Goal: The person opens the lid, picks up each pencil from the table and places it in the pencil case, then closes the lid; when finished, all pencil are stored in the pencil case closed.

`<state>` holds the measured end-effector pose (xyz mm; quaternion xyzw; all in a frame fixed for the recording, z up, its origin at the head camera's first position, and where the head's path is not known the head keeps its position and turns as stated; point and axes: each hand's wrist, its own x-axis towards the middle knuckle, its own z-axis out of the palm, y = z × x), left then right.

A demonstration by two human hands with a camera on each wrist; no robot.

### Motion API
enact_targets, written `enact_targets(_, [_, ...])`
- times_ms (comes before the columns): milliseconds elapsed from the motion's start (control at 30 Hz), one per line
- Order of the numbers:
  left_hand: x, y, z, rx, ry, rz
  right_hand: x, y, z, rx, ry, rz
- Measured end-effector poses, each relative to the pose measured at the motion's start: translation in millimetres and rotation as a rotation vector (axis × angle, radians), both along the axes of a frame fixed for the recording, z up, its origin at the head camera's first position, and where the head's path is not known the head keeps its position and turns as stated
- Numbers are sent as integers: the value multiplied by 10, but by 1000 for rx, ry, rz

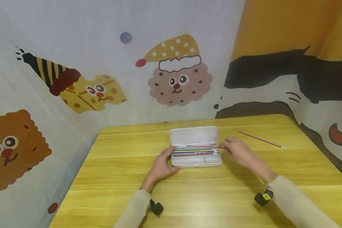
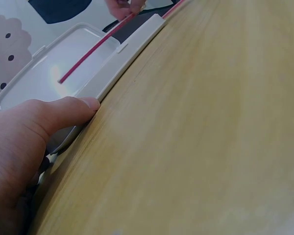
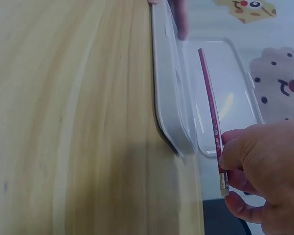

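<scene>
A white pencil case lies on the table with its lid raised at the back. Several pencils lie side by side in its long compartment, eraser ends to the right. My left hand holds the case's left end, thumb along the front wall and fingers at the far side. Just above the case's right end, my right hand pinches a red pencil near its eraser end. That pencil points left, over the case and in front of the lid.
Another striped pencil lies on the yellow wood-grain table, to the right of the case and beyond my right hand. Behind the table hangs a cloth with cartoon prints.
</scene>
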<state>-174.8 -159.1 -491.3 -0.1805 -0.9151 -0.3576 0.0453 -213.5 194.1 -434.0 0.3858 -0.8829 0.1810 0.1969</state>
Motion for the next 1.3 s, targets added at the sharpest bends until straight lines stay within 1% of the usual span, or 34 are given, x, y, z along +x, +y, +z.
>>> enact_targets(133, [-4,-5,5,-1,7,-1,-25,-119,-27,-3,-7,14])
enact_targets(333, [4,-8,7,10,11,-5,-66,-259,-61,16,-32,1])
enact_targets(467, [19,-5,3,15,10,-7,-81,-330,-84,29,-34,7])
enact_targets(633, [11,-4,-13,15,17,-4,-113,-406,-115,39,-33,8])
enact_targets(800, [7,-3,-8,13,15,-3,-135,-451,-140,40,-26,7])
enact_targets(1033, [14,1,20,19,18,-13,-160,-491,-172,53,-44,-26])
enact_targets(1300, [7,5,15,19,26,-16,-186,-502,-205,45,-34,-10])
